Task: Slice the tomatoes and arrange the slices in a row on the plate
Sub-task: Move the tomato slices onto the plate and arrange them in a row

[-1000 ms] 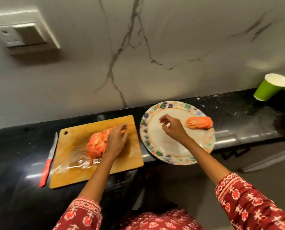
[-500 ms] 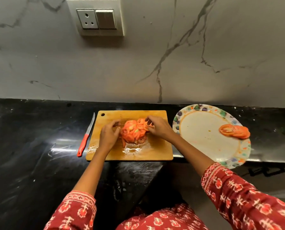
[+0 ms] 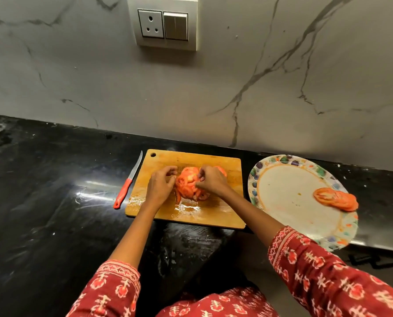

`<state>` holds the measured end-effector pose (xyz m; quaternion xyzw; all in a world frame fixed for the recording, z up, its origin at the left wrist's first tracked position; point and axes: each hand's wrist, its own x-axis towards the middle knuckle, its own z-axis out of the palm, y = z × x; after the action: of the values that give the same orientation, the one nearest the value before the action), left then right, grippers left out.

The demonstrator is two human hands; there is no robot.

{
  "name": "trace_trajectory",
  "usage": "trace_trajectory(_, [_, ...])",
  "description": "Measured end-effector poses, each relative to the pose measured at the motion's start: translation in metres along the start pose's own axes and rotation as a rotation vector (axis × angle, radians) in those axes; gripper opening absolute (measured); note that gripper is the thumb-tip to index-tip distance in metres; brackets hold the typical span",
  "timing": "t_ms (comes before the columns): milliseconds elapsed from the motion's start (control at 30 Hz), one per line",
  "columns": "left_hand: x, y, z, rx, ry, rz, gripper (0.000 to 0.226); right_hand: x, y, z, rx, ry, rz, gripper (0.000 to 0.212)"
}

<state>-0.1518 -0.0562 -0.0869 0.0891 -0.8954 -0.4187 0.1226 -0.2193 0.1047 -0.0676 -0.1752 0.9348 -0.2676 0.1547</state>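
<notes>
Tomato slices [image 3: 188, 185] on board [image 3: 214, 216] btwn curled left hand [image 3: 160, 187] & right hand [image 3: 211, 181], both seemingly pinching slices.

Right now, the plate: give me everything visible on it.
The plate is round and shallow, white in the middle with an orange ring and a rim of multicoloured blotches. It looks like paper or thin melamine; which one cannot be told. It lies flat on the black counter, right of the cutting board, and juts past the counter's near edge. A short overlapping row of tomato slices sits at its right rim. Faint juice smears mark the centre. Neither hand touches it.
</notes>
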Motion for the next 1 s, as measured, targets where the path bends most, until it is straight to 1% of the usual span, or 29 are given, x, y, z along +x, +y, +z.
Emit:
trace_trajectory(100, [0.001, 0.003, -0.001, -0.003, 0.009, 0.003, 0.033, 0.002, -0.002, -0.008, 0.050, -0.001, -0.001, 0.012])
trace_trajectory(167, [0.000, 0.004, -0.002, -0.007, 0.013, -0.004, 0.033, 0.003, -0.001, -0.012, 0.069, -0.006, 0.011, 0.012])
trace_trajectory(267, [0.001, 0.005, -0.001, -0.009, 0.012, -0.007, 0.033, 0.002, -0.002, -0.011, -0.018, -0.049, 0.087, 0.026])
trace_trajectory(300, [0.001, 0.006, -0.001, -0.008, 0.011, -0.003, 0.032, 0.002, -0.003, -0.007, -0.044, -0.068, 0.104, 0.028])
trace_trajectory(400, [0.004, 0.010, 0.002, -0.011, 0.003, 0.006, 0.032, 0.001, -0.005, -0.001, -0.031, -0.061, 0.102, 0.023])
trace_trajectory(467, [0.006, 0.011, 0.002, -0.012, -0.011, 0.006, 0.033, 0.000, -0.005, -0.005, 0.005, -0.008, 0.079, 0.012])
trace_trajectory(533, [0.008, 0.010, 0.000, -0.001, -0.045, 0.000, 0.035, 0.000, -0.004, -0.011, 0.045, 0.005, 0.044, 0.009])
trace_trajectory(633, [0.013, 0.008, 0.001, 0.054, -0.150, -0.001, 0.040, -0.001, -0.002, -0.016, 0.082, -0.035, 0.062, 0.024])
trace_trajectory(667, [0.016, 0.008, 0.001, 0.072, -0.190, 0.002, 0.040, -0.001, -0.002, -0.017, 0.088, -0.041, 0.086, 0.024])
trace_trajectory(733, [0.022, 0.013, 0.000, 0.100, -0.260, 0.021, 0.041, -0.001, -0.003, -0.016, 0.053, -0.050, 0.116, 0.020])
trace_trajectory(867, [0.034, 0.022, -0.001, 0.172, -0.378, 0.048, 0.040, 0.000, -0.010, -0.003, -0.034, -0.047, 0.097, 0.020])
trace_trajectory(933, [0.037, 0.023, 0.000, 0.225, -0.395, 0.048, 0.039, -0.001, -0.012, -0.001, -0.025, -0.006, 0.079, 0.016])
trace_trajectory(1000, [0.039, 0.023, 0.000, 0.273, -0.370, 0.068, 0.041, -0.001, -0.012, -0.002, -0.021, 0.010, 0.058, 0.013])
